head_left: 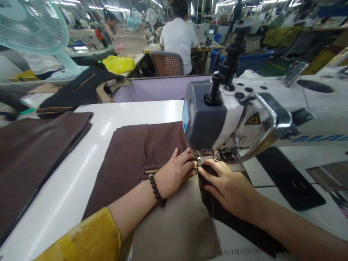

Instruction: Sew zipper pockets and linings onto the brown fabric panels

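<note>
Both hands rest on a dark brown fabric panel (127,152) beneath the head of a sewing machine (206,116). My left hand (175,172), with a beaded bracelet (154,188) at its wrist, lies flat with fingers apart just left of the presser foot (198,158). A brass zipper (151,170) set in the panel shows to the left of that hand and comes out again by the foot. My right hand (231,188) presses the cloth on the foot's right side, its fingers spread. A beige fabric piece (176,221) hangs toward me between the forearms.
Stacked brown panels (38,156) lie at the left on the white table (130,110). Behind them are dark pieces (73,87), a green fan (35,29) and a yellow cloth (119,64). A black plate (290,179) is at the right. A person (178,40) sits ahead.
</note>
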Demonstrator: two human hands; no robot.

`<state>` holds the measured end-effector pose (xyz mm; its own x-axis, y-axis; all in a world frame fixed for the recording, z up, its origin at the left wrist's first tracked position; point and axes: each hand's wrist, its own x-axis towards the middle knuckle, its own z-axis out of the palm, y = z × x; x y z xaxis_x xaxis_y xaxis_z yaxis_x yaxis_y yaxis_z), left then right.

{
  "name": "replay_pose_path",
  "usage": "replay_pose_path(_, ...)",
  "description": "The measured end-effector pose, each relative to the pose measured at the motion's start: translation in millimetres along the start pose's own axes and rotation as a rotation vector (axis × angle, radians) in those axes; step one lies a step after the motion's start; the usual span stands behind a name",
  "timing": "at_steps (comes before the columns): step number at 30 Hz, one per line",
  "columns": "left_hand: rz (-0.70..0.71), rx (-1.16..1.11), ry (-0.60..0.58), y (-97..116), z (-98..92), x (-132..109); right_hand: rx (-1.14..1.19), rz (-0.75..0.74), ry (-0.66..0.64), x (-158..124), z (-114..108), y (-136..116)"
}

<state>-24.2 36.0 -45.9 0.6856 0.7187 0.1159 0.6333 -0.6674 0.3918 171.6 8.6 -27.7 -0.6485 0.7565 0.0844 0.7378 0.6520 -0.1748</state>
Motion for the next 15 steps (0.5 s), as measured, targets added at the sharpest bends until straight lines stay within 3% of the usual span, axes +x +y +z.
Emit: replay_pose_path(15, 0.014, 0.011, 0.041, -11.7, -1.7, 8.0, 0.021, -0.068, 0.124, -0.3, 9.3, 8.3)
